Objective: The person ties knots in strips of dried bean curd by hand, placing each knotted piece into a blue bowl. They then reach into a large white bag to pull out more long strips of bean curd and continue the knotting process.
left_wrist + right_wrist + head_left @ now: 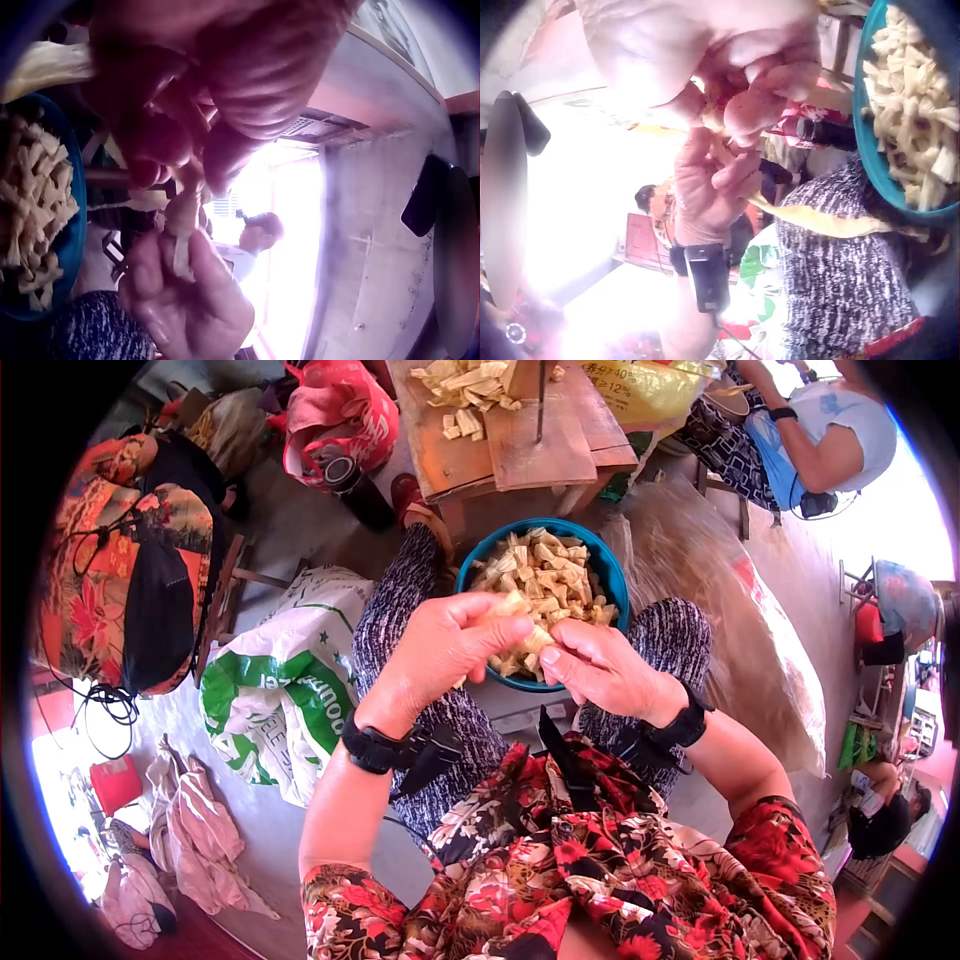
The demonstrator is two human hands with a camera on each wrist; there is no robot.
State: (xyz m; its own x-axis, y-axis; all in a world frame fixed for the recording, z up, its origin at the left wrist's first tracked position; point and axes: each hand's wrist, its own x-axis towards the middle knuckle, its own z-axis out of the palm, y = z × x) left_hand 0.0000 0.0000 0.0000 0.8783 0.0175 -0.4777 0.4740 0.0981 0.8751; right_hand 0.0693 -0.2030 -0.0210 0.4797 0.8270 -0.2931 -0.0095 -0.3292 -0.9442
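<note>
Both hands meet over the near edge of a blue-green basin (621,585), working one pale yellow, soft-looking strip (538,639). My left hand (440,650) pinches the strip between thumb and fingers. From the other side my right hand (620,672) pinches it too, with the thumb on top. In the left wrist view the strip (182,214) is twisted narrow between the hands, its short end showing at the right fingertips. A long tail of the strip (817,219) hangs from the left hand in the right wrist view. Many knotted pale yellow pieces (550,575) fill the basin.
Beyond the basin stands a wooden table (450,460) with more pale strips (475,385) on it. A white-and-green sack (290,690) lies left of the legs, a large clear plastic bag (740,630) right. A black bottle (360,492) stands near a red bag (340,420).
</note>
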